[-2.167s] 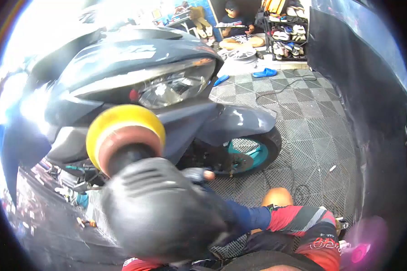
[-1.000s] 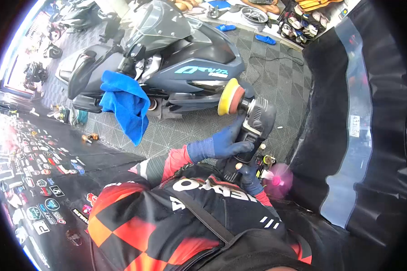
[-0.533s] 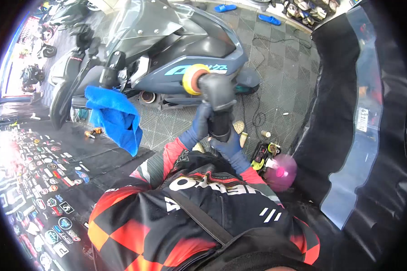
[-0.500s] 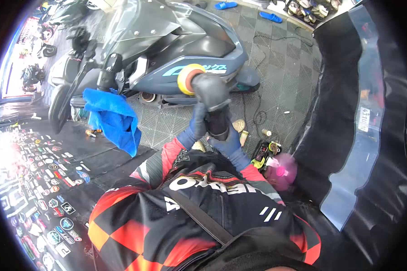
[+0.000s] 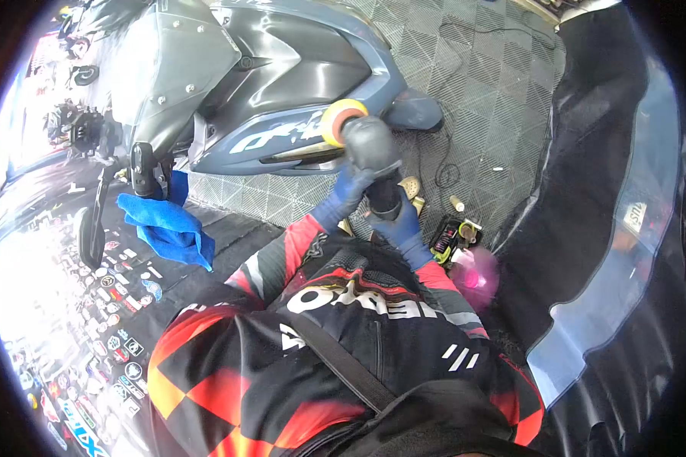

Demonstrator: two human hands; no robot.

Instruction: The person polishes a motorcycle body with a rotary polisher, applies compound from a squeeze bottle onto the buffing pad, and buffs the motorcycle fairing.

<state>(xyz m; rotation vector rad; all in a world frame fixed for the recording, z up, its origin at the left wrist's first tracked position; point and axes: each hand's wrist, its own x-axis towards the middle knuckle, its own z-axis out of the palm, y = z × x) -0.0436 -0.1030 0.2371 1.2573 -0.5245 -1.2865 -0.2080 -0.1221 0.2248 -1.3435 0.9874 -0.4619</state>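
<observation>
A black power polisher (image 5: 372,148) with a yellow and orange foam pad (image 5: 332,122) is held out in front of me. The pad's edge meets, or sits just off, the blue-grey side panel of a motor scooter (image 5: 282,133), by the right end of its white lettering; exact contact I cannot make out. My left hand (image 5: 343,199), in a blue glove, wraps the near side of the polisher below its head. Also gloved in blue, my right hand (image 5: 402,232) is closed around the lower end of its handle. Both hands' fingertips are partly hidden behind the tool.
A blue cloth (image 5: 168,228) hangs from the scooter's handlebar. A cable (image 5: 448,152) curls over the tiled floor. Beyond my right hand are a tool bag (image 5: 451,238), a pink round object (image 5: 474,278), a small bottle (image 5: 456,203) and a pale perforated pad (image 5: 410,186). A black curtain (image 5: 587,152) borders the right.
The polisher has moved right along the panel, toward the end of the lettering. My view has shifted, so the scooter and cloth appear farther left. Both hands keep their hold.
</observation>
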